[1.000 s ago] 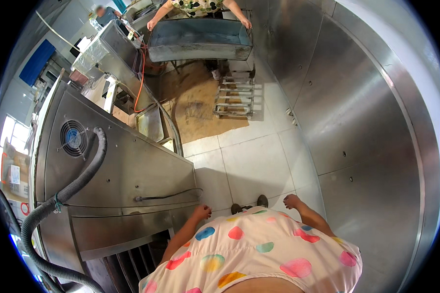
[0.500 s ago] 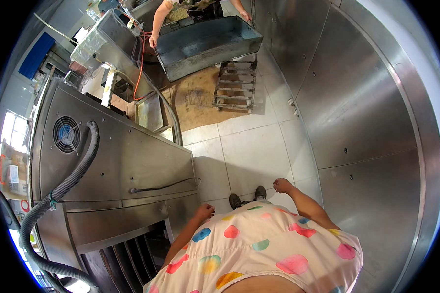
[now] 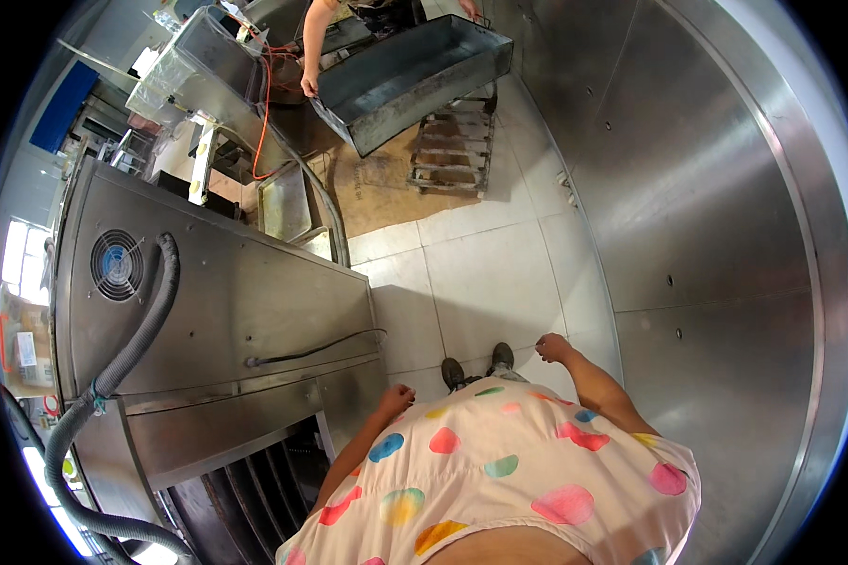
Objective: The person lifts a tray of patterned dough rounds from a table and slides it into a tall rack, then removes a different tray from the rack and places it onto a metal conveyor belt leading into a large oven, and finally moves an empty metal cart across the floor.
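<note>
My left hand (image 3: 399,400) hangs at my left side, close to the steel machine (image 3: 212,315). Its fingers are loosely curled and nothing shows in them. To the right, my right hand (image 3: 553,348) is held out over the tiled floor with its fingers curled in, also with nothing visible in it. Neither hand touches anything. Ahead, another person's hands (image 3: 310,84) grip the ends of a long, dark metal trough (image 3: 415,80). It is tilted above a slatted rack (image 3: 452,151), and its inside looks bare.
Steel wall panels (image 3: 697,207) line the right side. A ribbed grey hose (image 3: 139,344) and a thin cable (image 3: 316,348) hang on the machine. Brown cardboard (image 3: 377,193) covers floor tiles ahead. A shallow metal tray (image 3: 285,205) and an orange hose (image 3: 268,118) are at the left.
The other person's trough has shifted slightly right and is more slanted, its left end lower. My right hand has moved slightly right and up. The view has shifted a little.
</note>
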`<move>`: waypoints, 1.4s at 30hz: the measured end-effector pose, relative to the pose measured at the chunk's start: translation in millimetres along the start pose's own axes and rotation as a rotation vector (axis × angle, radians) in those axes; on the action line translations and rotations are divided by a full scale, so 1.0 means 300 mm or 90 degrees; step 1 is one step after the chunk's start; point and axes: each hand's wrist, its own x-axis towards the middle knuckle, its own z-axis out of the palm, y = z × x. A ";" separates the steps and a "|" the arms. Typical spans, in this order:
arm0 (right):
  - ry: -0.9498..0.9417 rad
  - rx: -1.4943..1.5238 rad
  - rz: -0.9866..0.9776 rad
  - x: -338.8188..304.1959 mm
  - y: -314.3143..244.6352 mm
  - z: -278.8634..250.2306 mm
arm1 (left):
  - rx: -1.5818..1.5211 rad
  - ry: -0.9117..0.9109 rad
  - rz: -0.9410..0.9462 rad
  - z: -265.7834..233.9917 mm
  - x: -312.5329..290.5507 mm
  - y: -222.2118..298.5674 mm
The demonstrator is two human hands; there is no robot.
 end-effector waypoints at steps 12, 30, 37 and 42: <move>0.014 0.073 0.024 -0.008 -0.010 0.013 | -0.055 -0.035 -0.024 0.008 0.067 0.042; 0.008 0.263 0.023 0.030 -0.073 -0.021 | -0.057 -0.001 0.099 0.022 0.083 0.154; 0.001 0.371 0.012 0.032 -0.073 -0.077 | 0.092 0.040 0.296 -0.072 0.282 0.591; 0.041 0.412 0.088 0.031 -0.021 -0.128 | 0.331 0.084 0.363 -0.173 0.456 0.884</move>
